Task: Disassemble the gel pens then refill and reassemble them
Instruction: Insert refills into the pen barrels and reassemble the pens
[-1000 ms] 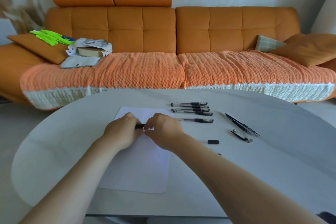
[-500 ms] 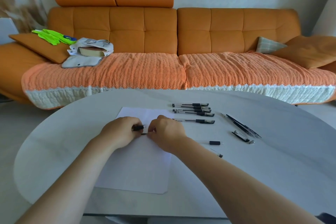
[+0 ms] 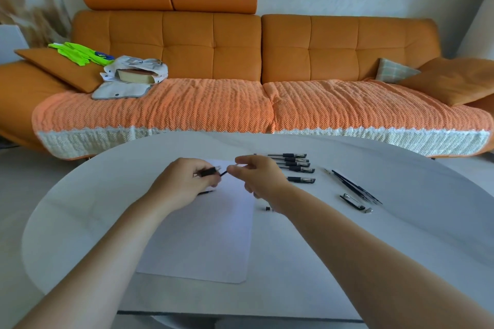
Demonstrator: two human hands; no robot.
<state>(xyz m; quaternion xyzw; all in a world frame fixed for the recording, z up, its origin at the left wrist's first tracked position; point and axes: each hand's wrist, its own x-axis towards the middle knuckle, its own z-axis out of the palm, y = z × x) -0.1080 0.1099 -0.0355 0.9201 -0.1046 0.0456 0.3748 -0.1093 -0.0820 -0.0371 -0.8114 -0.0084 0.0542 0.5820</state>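
My left hand [image 3: 181, 181] grips a gel pen barrel [image 3: 209, 171] with a black grip, raised a little above the white paper sheet [image 3: 208, 238]. My right hand [image 3: 259, 176] pinches the end of a thin black refill [image 3: 224, 173] that sticks out of the barrel's mouth. A small dark part [image 3: 206, 192] lies on the sheet under my left hand. Several whole gel pens [image 3: 294, 165] lie in a row just beyond my right hand. Loose black refills [image 3: 355, 188], a pen cap with clip [image 3: 351, 201] and a small tip piece [image 3: 369, 210] lie to the right.
All of this rests on a rounded white table [image 3: 401, 235]. A tiny black part [image 3: 266, 208] lies beside my right wrist. Behind the table stands an orange sofa [image 3: 262, 61] with cushions, a bag and green gloves [image 3: 80, 52].
Both hands have lifted off the sheet and drawn apart. The black refill now shows between the barrel and my right fingers.
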